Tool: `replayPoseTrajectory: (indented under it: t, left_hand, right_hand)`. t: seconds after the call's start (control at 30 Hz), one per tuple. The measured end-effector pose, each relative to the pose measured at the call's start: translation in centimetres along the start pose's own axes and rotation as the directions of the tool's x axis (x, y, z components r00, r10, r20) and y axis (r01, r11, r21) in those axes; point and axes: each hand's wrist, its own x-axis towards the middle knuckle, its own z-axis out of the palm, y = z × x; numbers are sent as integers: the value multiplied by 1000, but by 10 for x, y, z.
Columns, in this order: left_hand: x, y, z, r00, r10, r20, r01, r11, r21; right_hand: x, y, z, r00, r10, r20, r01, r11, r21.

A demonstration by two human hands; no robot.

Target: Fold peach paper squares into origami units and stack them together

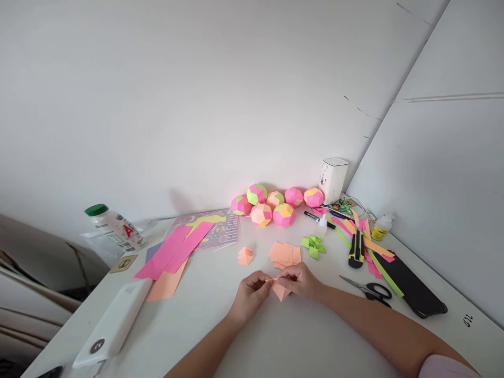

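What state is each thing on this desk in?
Left hand, pinching
Right hand, pinching
Held peach paper, folded
Peach stack, loosely piled
Green pieces, folded
Paper balls, assembled
Pink sheets, unfolded, overlapping
Green-capped bottle, closed
Scissors, lying flat, opening unclear
Utility knife, lying flat, blade unclear

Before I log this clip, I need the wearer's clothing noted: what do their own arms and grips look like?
The left grip and right grip are bare, with no gloves. The left forearm and right forearm are uncovered; no watch or bracelet shows. A pale pinkish-lilac sleeve shows on the right arm only.
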Motion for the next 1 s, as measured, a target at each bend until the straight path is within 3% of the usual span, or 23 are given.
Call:
replayPoseTrajectory:
  t: [0.37,0.47,0.6,0.8,1.0]
  left_hand:
    - [2,-8,-8,992,-15,-127,1,994,-110]
    - [2,-5,-7,994,-16,-105,1,989,-145]
    - [1,-4,-1,998,56,35,-56,998,18]
    - [1,-11,2,982,184,45,-189,961,202]
    - [-1,-17,1,973,218,71,-229,928,293]
  right_hand:
    - [1,-1,-3,994,113,-1,-113,988,104]
    - [1,1,-3,991,130,21,-131,984,117]
    - [1,2,-2,997,68,43,-70,996,63]
    - [-1,-5,1,995,66,69,-69,997,37]
    - [-2,-5,5,998,22,54,-24,999,26]
